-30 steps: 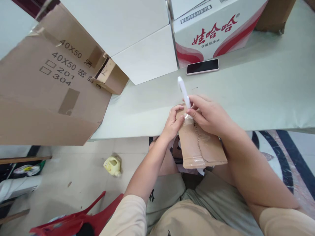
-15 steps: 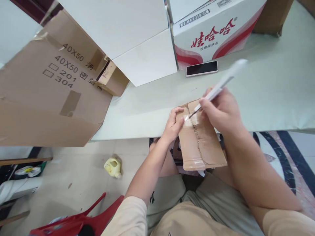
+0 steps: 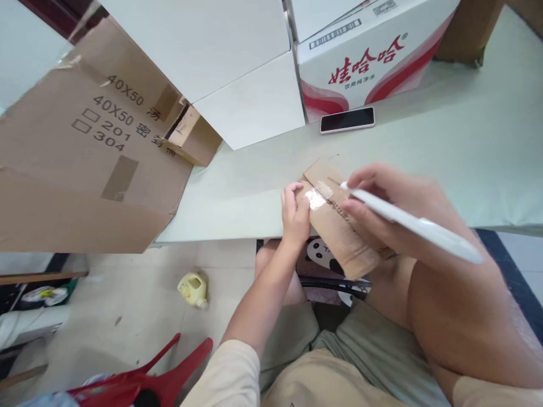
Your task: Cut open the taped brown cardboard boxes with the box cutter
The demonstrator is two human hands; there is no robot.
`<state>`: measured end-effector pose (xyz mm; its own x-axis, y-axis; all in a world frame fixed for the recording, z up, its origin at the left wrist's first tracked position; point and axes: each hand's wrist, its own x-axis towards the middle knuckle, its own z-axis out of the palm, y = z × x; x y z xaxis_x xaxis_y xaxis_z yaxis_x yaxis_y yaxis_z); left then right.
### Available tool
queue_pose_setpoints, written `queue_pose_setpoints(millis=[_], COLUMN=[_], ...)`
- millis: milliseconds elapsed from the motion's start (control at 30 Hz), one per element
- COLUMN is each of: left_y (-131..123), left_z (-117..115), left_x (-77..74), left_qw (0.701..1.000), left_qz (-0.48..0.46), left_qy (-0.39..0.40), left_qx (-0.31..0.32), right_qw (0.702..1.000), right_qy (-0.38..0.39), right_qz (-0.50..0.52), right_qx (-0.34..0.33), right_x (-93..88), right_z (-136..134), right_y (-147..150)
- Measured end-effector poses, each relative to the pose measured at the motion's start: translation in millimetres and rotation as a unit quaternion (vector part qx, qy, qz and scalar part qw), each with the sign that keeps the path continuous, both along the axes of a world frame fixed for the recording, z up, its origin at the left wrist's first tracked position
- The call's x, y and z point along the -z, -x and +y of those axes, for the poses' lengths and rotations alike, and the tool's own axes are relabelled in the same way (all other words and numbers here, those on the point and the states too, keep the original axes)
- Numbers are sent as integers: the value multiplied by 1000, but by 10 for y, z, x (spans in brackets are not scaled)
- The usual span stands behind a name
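Note:
A small flat cardboard box (image 3: 335,220) with clear tape across its middle seam is tilted at the table's front edge, partly over my lap. My left hand (image 3: 296,212) grips its left side, fingers curled over the edge and thumb beside the shiny tape. In my right hand (image 3: 386,203) is a white-handled utility knife (image 3: 419,229), its thin tip pointing left over the upper part of the box. The handle slants down to the right, past my wrist. Motion blurs the right hand, which hides the box's right side.
Beyond my hands, a phone (image 3: 348,120) lies on the pale green tabletop (image 3: 250,186) before a white-and-red carton (image 3: 360,73). White boxes (image 3: 254,102) and a large brown carton (image 3: 85,152) stand left. A yellow jug (image 3: 194,289) and red chair (image 3: 169,367) are below.
The box has turned and tilted, its lower end swinging in. My right hand has moved right and rotated, so the knife handle now points down-right instead of up-right, its tip off the tape.

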<state>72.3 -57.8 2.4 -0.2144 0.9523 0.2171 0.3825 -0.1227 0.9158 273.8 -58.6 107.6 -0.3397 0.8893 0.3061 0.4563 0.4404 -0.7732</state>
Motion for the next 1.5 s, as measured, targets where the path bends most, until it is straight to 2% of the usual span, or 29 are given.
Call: queue_pose_setpoints(millis=[67, 100, 200, 267, 367, 467, 667, 833, 967, 1067, 1167, 1267, 1367, 1500], left_y=[-114, -169, -280, -305, -302, -299, -328, -323, -300, -298, -320, -337, -303, -153], left_z=[-40, -60, -101, -108, -100, -86, -80, -76, -96, -113, -105, -73, -36, -3], left_x=[-14, -10, 49, 108, 185, 222, 232, 243, 226, 209, 194, 172, 163, 206], left_qw=[998, 997, 994, 991, 989, 989, 991, 990, 991, 994, 994, 993, 994, 994], left_qz=[50, 59, 51, 36, 16, 2, 2, 15, 17, 1, -16, -8, 20, 58], left_qy=[-27, -40, -81, -110, -129, -123, -96, -97, -111, -88, -70, -81, -85, -86], left_qx=[-25, -33, -49, -65, -73, -76, -91, -101, -75, -71, -80, -81, -68, -20], right_qw=[994, 989, 975, 974, 970, 962, 949, 952, 945, 938, 936, 939, 937, 934], right_qy=[-8, -10, -10, -8, -21, -53, -127, -91, -79, -76, -40, -25, -34, -31], right_qz=[-88, -134, -221, -228, -240, -267, -287, -292, -319, -339, -349, -343, -344, -357], right_qx=[-59, -67, -14, 10, -12, -34, -22, 0, 3, 3, 15, -19, -56, -16], right_x=[55, 95, 204, 238, 241, 245, 288, 263, 214, 182, 169, 168, 165, 167], right_z=[-67, -101, -182, -205, -204, -211, -274, -267, -291, -318, -308, -282, -286, -308], right_y=[114, 180, 343, 386, 375, 348, 354, 390, 431, 465, 468, 424, 383, 422])
